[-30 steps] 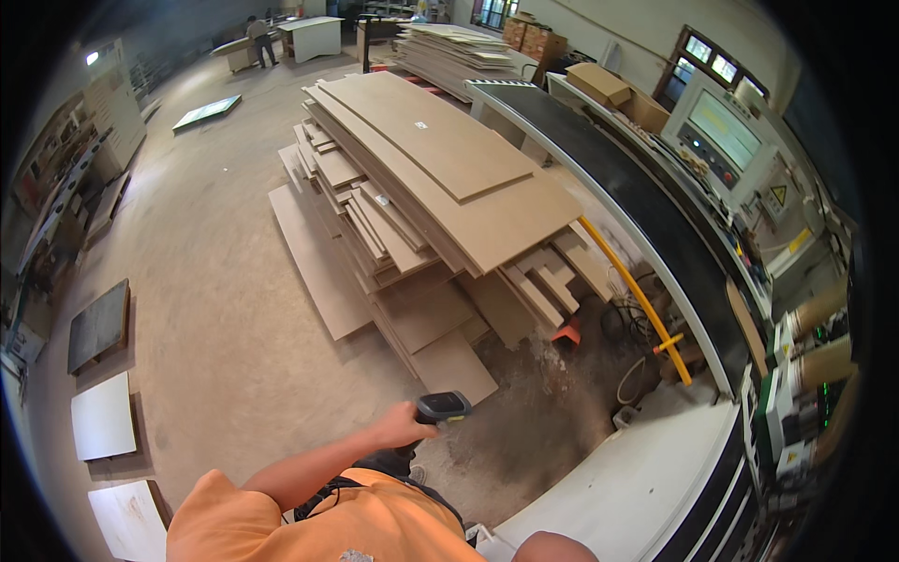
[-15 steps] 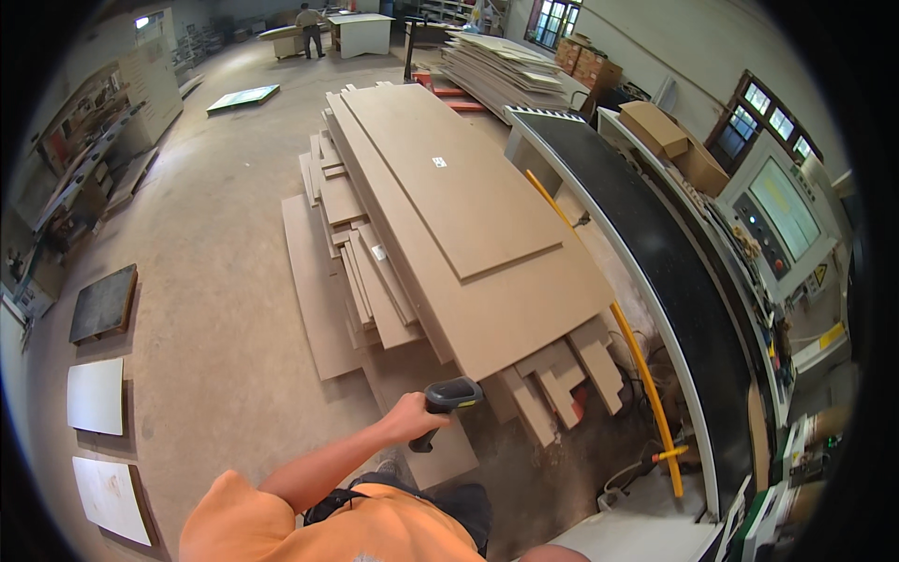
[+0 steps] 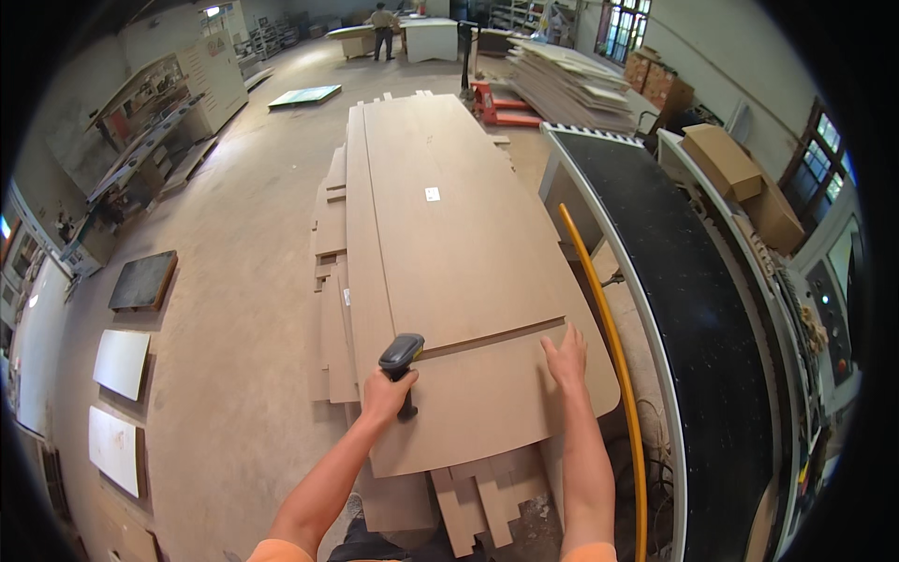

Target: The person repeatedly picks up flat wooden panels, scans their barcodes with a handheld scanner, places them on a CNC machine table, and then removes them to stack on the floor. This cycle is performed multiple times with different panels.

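Head view: upright fisheye from the wearer's head, dark at the rim
Facing: down and forward along the board stack (image 3: 459, 253)
Close: left hand (image 3: 384, 393) and right hand (image 3: 567, 358), below centre
Distant: standing co-worker (image 3: 383, 30), top edge

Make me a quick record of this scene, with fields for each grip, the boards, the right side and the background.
Left grip: closed on a dark handheld scanner
Right grip: open, empty, at the near right corner of the top board; contact unclear
Top board: lies on a larger board; bears a white label
Right side: yellow bar, then a long black-topped bench
Background: red pallet jack, another board stack, a standing person
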A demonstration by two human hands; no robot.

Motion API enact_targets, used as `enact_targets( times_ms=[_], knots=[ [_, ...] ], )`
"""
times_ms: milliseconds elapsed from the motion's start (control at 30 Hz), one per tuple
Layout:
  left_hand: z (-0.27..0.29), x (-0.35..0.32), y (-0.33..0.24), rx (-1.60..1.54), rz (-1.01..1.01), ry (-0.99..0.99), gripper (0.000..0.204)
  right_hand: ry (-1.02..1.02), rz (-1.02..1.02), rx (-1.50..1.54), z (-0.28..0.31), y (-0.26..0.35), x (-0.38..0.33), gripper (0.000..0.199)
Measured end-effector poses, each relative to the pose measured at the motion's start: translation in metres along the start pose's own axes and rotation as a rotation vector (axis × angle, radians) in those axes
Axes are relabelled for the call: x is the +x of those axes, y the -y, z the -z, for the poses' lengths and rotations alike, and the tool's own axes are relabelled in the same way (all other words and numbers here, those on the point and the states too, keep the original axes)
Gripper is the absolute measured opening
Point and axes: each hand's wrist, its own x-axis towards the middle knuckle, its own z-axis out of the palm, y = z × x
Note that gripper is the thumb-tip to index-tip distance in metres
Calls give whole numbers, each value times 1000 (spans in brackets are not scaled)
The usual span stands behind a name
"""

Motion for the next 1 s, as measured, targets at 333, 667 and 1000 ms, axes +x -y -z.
enact_targets(
  times_ms=[333,667,1000],
  knots=[
    [-54,29,-12,230,-10,-303,41,37,-152,-143,-29,-26,99,73],
    [-61,61,-3,165,9,-317,49,62,-75,47,-59,-3,64,70],
    [33,-118,35,127,75,8,39,21,-113,33,4,-19,-168,75]
  ],
)
